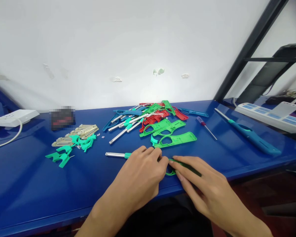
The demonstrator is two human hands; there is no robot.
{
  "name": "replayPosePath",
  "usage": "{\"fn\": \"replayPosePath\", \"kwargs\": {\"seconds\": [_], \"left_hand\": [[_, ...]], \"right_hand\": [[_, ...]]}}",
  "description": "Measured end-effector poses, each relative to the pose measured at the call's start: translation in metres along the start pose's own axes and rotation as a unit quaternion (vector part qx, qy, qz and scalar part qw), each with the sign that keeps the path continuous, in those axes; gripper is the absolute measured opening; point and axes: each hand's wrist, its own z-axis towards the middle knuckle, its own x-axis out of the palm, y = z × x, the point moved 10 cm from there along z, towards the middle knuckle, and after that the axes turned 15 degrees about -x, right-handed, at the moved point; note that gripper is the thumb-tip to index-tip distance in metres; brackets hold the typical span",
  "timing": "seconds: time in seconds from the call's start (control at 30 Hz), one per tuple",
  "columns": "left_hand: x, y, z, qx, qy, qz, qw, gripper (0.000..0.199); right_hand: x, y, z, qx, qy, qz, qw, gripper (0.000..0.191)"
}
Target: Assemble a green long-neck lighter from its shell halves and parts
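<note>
Near the table's front edge, both hands are on a long-nosed lighter with a green handle point(171, 173). Its metal tube point(114, 154) and teal collar point(127, 155) stick out to the left of my left hand point(144, 171). That hand is closed round the lighter's front part, its fingertips hidden. My right hand point(202, 181) grips the green handle, thumb and fingers pressed on it by the trigger loop; much of the handle is covered. Just beyond lie green handle halves point(184, 139) and a small teal trigger piece point(153, 140).
Behind is a pile of metal lighter tubes point(120, 134) with red casings point(181, 114) and blue ones. Teal parts point(61, 157) and beige pieces point(87, 131) lie left. To the right are a screwdriver point(207, 127), a blue lighter point(255, 138) and a power strip point(271, 117).
</note>
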Motion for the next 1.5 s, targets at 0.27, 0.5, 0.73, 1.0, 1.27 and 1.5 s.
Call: {"fn": "replayPosePath", "kwargs": {"seconds": [0.27,0.5,0.73,1.0,1.27,1.5], "left_hand": [[-0.006,0.004,-0.004,-0.026,0.013,-0.050,0.998,0.023],[0.001,0.011,-0.006,-0.018,0.022,-0.040,0.999,0.026],[0.003,0.005,-0.001,-0.002,0.021,-0.002,1.000,0.024],[0.004,0.004,0.000,0.007,0.023,0.008,1.000,0.025],[0.009,0.006,0.001,0.007,0.024,-0.004,1.000,0.023],[0.011,0.007,0.000,0.001,0.015,-0.014,1.000,0.025]], "right_hand": [[0.001,0.000,-0.001,-0.002,0.007,0.002,1.000,0.037],[-0.003,0.001,-0.002,-0.005,-0.041,0.001,0.999,0.036],[-0.009,0.004,0.001,-0.015,-0.080,0.017,0.997,0.027],[-0.012,-0.004,-0.005,0.024,-0.108,0.040,0.993,0.019],[-0.016,-0.012,-0.009,0.070,-0.127,0.034,0.989,0.015],[-0.018,-0.014,-0.008,0.070,-0.122,0.025,0.990,0.016]]}}
